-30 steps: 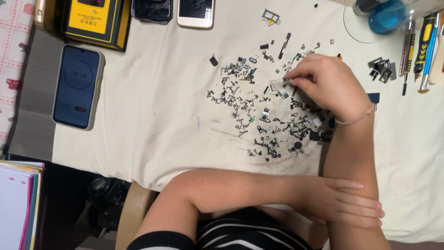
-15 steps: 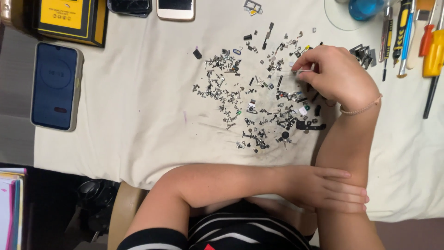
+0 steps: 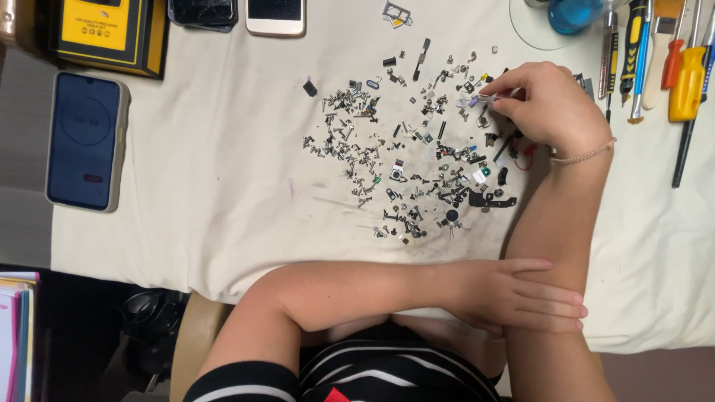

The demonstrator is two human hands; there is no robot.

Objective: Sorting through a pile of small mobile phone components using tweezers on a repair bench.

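Sorting tiny parts on the counter.
Right hand pinching tweezers over scattered screws; left hand flat, grip wide, on right forearm.

The right hand pinches a small clear part above scattered screws (phone at nine o'clock), while the left hand rests on the right forearm.

Screwdrivers cut off; parts tiny

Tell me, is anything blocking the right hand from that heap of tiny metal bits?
Nothing visible does. The right hand is already at the upper right edge of the scattered small parts on the cream cloth, fingertips among them. The left hand rests on the right forearm.
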